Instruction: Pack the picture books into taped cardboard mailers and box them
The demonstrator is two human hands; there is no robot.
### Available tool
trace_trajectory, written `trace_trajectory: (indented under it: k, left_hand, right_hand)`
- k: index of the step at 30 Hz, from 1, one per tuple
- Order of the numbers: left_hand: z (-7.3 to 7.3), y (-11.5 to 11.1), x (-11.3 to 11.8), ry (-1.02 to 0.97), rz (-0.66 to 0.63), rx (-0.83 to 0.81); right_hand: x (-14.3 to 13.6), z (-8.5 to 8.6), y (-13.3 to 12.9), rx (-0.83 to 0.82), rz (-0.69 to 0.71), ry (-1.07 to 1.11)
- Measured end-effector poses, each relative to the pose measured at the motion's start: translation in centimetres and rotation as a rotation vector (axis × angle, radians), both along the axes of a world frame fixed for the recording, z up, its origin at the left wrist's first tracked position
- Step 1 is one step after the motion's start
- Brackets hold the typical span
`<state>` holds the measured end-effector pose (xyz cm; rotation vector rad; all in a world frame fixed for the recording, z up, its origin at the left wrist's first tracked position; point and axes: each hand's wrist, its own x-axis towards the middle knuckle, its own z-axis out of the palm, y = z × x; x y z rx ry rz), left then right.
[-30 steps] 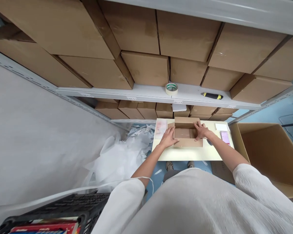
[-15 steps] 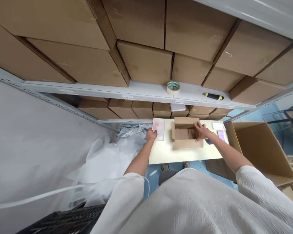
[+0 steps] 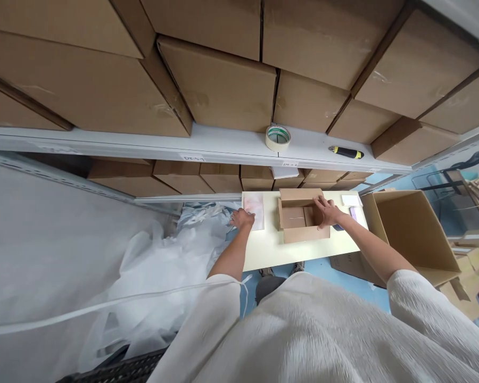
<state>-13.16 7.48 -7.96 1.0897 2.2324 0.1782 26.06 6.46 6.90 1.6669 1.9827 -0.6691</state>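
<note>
A small open cardboard box (image 3: 301,234) stands on the pale yellow tabletop (image 3: 263,256), its long flaps folded outward. My right hand (image 3: 328,211) grips the box's right end, thumb and fingers spread across that side. My left hand (image 3: 242,218) is at the table's left edge, beside a pinkish printed sheet or packet (image 3: 256,213). Its fingers are bent loosely and apart, the thumb close to the sheet, and I make out nothing held. A dark blue object (image 3: 337,227), partly hidden, lies behind my right wrist.
A tape roll (image 3: 278,138) and a yellow-black cutter (image 3: 346,152) lie on the shelf (image 3: 231,139) with stacked cartons above. White plastic sheeting (image 3: 163,266) heaps at left. A large open carton (image 3: 417,229) stands right. White cards (image 3: 351,200) lie at the table's right end.
My left hand has shifted slightly left off the sheet's edge, and its fingers have loosened. My right hand stays on the box. The whole view has swung a little.
</note>
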Motion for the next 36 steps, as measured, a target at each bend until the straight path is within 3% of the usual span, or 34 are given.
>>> trace_trajectory:
  k: [8, 12, 15, 17, 21, 25, 28, 31, 34, 36]
  left_hand:
    - [-0.6, -0.2, 0.3, -0.217, 0.059, 0.076]
    - [0.3, -0.5, -0.4, -0.270, 0.135, 0.134]
    - [2.2, -1.3, -1.1, -0.383, 0.169, 0.299]
    - [4.2, -1.7, -1.4, -0.477, 0.186, 0.436]
    - [10.2, -1.9, -1.2, -0.622, 0.164, 0.759]
    - [17.1, -1.6, 1.2, -0.591, -0.006, 0.977]
    - [20.3, -1.6, 4.9, -0.341, -0.243, 0.957]
    - [20.9, -1.7, 9.3, -0.145, -0.563, 0.798]
    - [19.6, -1.6, 12.6, -0.009, -0.832, 0.566]
    - [18.5, -1.2, 14.0, 0.065, -0.922, 0.403]
  right_hand:
    - [0.2, -0.4, 0.0, -0.011, -0.004, 0.000]
    - [0.5, -0.8, 0.2, -0.004, 0.021, -0.008]
    - [0.7, -1.2, 0.3, 0.019, 0.028, 0.031]
    - [0.9, -1.5, 0.4, 0.038, 0.031, 0.062]
    - [1.3, -2.6, 0.8, 0.065, 0.023, 0.112]
    - [1.5, -3.7, 1.1, 0.086, 0.027, 0.164]
    - [1.7, -4.0, 1.1, 0.116, 0.029, 0.211]
    - [2.1, -3.7, 0.6, 0.145, 0.017, 0.278]
    - [2.6, -3.4, -0.3, 0.154, 0.001, 0.341]
    - [3.0, -3.2, -0.8, 0.160, -0.014, 0.386]
